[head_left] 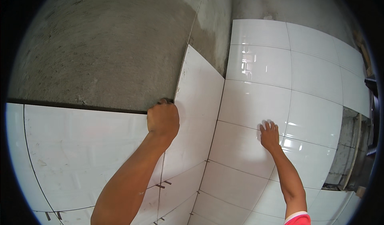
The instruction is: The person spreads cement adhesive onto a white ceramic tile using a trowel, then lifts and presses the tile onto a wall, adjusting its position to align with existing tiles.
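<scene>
At the top edge of a large white wall tile (92,153), my left hand (163,119) is closed in a fist. It sits where this tile meets a taller white tile (198,93) in the corner. The fingertips are turned away, so whatever they hold, if anything, is hidden. My right hand (270,136) rests with fingers apart against the glossy tiled wall (248,101) on the right.
Rough grey mortar (104,45) covers the wall above the left tiles. Small dark spacers (163,184) stick out of the lower joints. An opening (346,153) with a wooden strip breaks the tiling at far right.
</scene>
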Tool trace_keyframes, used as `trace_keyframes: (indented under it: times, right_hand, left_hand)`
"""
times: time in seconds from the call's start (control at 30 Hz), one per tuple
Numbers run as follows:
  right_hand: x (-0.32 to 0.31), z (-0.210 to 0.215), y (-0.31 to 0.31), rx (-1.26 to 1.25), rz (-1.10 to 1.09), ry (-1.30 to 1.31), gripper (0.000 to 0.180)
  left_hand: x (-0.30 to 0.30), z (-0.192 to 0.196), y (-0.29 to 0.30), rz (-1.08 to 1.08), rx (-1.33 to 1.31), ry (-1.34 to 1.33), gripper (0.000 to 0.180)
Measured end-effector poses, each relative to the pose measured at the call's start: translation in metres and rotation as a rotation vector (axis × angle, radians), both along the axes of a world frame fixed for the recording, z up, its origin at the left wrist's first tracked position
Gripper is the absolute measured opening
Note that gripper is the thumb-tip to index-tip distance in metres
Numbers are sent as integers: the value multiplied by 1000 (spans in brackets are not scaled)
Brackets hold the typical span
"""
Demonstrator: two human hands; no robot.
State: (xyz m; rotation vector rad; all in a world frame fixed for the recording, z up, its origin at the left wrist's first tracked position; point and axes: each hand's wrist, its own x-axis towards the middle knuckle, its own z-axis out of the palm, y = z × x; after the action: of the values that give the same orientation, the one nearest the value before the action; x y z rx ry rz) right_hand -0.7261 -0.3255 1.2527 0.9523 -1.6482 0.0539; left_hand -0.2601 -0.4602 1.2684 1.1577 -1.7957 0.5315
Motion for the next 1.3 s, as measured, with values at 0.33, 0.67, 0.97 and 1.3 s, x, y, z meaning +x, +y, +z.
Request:
trace_keyframes:
  times: [0.33,0.67,0.97,1.3]
  right_hand:
    - [-9,-2,33,152,-37,-218,58]
    - [16,31,31,303,-183,-422,69]
    - [73,84,-19,361,127,-367,81]
    - [123,129,-45,220,386,-263,72]
  left_hand:
    - [-3,-7,-10,-102,-136,92,7]
    - [-4,-9,-10,-96,-202,122,7]
    - [-2,-5,-8,-96,-150,96,11]
    - [2,-2,-5,-82,-91,27,6]
